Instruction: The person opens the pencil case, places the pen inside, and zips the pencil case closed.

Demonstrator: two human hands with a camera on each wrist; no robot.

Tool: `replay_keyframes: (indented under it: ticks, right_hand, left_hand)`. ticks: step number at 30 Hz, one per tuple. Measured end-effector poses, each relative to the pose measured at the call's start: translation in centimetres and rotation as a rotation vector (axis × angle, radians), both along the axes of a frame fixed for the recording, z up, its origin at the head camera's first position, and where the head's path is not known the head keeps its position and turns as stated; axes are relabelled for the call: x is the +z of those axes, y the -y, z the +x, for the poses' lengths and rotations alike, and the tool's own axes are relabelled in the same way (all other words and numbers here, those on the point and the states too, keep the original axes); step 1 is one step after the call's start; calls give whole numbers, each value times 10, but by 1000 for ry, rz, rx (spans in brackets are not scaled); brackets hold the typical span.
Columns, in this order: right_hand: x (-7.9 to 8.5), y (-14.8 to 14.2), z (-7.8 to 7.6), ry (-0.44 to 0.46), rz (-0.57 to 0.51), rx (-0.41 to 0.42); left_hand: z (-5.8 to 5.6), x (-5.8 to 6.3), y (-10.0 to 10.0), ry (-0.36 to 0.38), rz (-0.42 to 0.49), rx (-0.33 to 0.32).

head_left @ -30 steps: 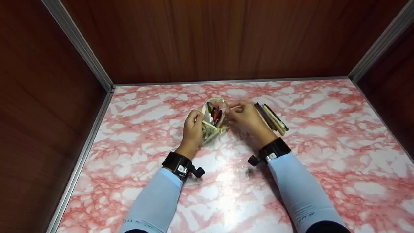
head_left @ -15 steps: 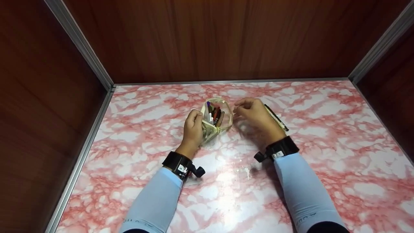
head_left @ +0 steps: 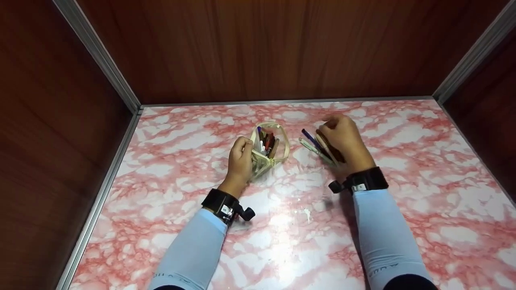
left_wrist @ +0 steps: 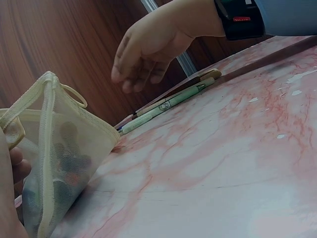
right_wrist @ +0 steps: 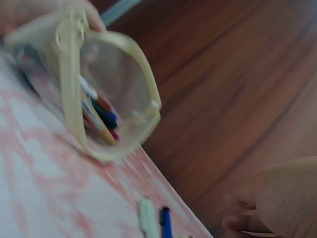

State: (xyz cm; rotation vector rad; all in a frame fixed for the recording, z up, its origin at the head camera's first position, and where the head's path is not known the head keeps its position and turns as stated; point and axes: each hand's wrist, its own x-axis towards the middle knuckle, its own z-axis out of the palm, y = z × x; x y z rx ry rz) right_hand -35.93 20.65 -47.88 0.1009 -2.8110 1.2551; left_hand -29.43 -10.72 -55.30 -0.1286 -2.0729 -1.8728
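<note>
Red-marbled table (head_left: 181, 165) — left hand (head_left: 240, 160) grips a cream, see-through mesh pouch (left_wrist: 86, 139) — right hand (head_left: 346, 138) relaxed.

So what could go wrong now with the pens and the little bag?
The mesh bag has its mouth open, so if the left hand loosened its grip, the bag might tip and the pens inside could spill. The right hand is just above the loose pens on the table; it could bump them and make some roll away.
</note>
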Motion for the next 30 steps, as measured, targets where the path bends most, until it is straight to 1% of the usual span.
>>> replay_keyframes:
  ticks: [4, 7, 9, 12, 16, 18, 22, 25, 30]
  right_hand:
    - [0, -18, 0, -2, 45, -31]
    - [0, -31, 1, 24, 66, -45]
    - [0, -39, 2, 66, 70, -48]
    - [-1, -49, 4, 151, 73, -48]
    - [-3, -59, 5, 224, 90, -32]
    - [-4, -62, 6, 250, 90, -26]
    - [-8, -63, 9, 288, 55, -23]
    - [-11, -62, 10, 293, 31, -23]
    - [-12, -60, 9, 293, -7, -15]
  left_hand:
    - [0, 0, 1, 6, -9, 0]
    - [0, 0, 1, 9, -3, -5]
    - [0, 0, 1, 4, 0, -4]
    - [-1, -1, 1, -5, 0, -4]
    - [-1, -1, 2, -19, -18, -1]
    - [-1, -2, 2, -24, -27, 2]
    - [-2, -3, 2, -31, -37, 8]
    - [-2, -1, 1, -27, -38, 7]
    - [-1, 0, 1, 5, -30, -5]
